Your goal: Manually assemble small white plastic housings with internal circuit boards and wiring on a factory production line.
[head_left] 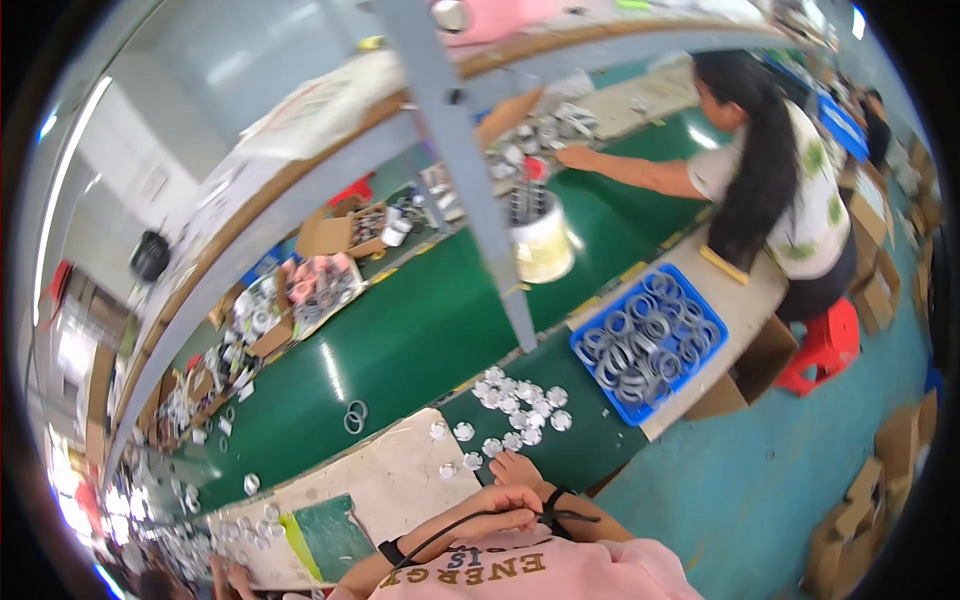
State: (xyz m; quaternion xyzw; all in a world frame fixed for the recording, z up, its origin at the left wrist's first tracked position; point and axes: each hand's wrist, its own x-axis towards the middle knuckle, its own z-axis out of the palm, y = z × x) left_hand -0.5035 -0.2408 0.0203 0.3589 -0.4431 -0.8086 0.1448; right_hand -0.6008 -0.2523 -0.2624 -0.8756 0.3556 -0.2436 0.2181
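My left hand (505,508) reaches across my body to my right wrist. Its fingers are bent and pinched at the black wristband (559,497) there. A thin black cord (450,528) runs along that hand and past the wrist. Beside the nearest silver parts, my right hand (516,468) lies low over the bench edge, fingers loosely apart and nothing visible in them. Several small silver, flower-shaped metal parts (518,402) are spread on the green surface just beyond it.
A blue tray (626,412) of grey rings stands to the right. A co-worker (770,170) reaches over the green conveyor belt (420,310). A metal post (475,190), a white bucket (541,245), loose rings (355,416) and a beige board (385,470) are also near.
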